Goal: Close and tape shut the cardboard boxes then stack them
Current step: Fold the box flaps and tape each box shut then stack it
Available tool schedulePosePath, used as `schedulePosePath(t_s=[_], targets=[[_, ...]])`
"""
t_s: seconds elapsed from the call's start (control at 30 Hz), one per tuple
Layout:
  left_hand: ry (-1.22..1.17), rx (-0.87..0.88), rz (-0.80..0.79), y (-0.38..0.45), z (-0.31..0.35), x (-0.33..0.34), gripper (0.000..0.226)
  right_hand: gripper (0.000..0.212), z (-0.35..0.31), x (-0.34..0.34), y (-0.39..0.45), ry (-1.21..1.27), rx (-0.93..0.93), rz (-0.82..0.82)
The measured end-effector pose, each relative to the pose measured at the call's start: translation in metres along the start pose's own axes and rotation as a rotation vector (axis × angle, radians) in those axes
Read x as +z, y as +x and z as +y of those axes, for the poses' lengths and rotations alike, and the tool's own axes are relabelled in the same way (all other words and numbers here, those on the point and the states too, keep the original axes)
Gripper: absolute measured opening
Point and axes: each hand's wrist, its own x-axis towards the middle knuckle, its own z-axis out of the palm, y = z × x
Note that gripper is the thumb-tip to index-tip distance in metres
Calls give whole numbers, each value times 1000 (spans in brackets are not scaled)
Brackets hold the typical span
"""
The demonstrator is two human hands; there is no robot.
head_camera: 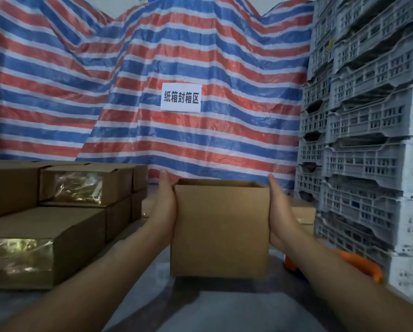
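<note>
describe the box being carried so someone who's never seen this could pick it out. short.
Start at the striped tarp with the white paper sign; right below the sign, a plain cardboard box is pressed between the left hand and right hand. Unlike the stacked boxes on the left, it shows no glossy tape and looks open on top.

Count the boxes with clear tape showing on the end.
2: one taped box atop the left stack, one taped box at front left. Other taped ends may be hidden.
</note>
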Motion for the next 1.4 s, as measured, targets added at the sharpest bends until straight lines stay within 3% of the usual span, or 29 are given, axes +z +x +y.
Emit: schedulePosePath(t_s=[0.1, 0.43, 0.73, 1.03, 1.17, 1.27, 1.4], targets=[[-1, 12, -47, 5, -18, -2, 68, 68, 23, -10, 5, 36, 32, 2], [49, 82, -148, 19, -39, -30, 64, 74, 39, -25, 8, 80, 69, -58], [64, 99, -166, 12, -39, -28, 36, 73, 34, -23, 0, 13, 26, -85], [57, 100, -185, 7, -39, -29, 43, 64, 14, -17, -7, -135, 37, -114], [84, 102, -192, 3, -36, -27, 52, 33, -3, -10, -8, -203, -116, -34], [113, 121, -183, -1, -35, -26, 45, 13, -11, -9, -3, -394, -245, 29], [142, 142, -150, 0, -36, -26, 37, 13, -13, -8, -1, -610, -201, 30]])
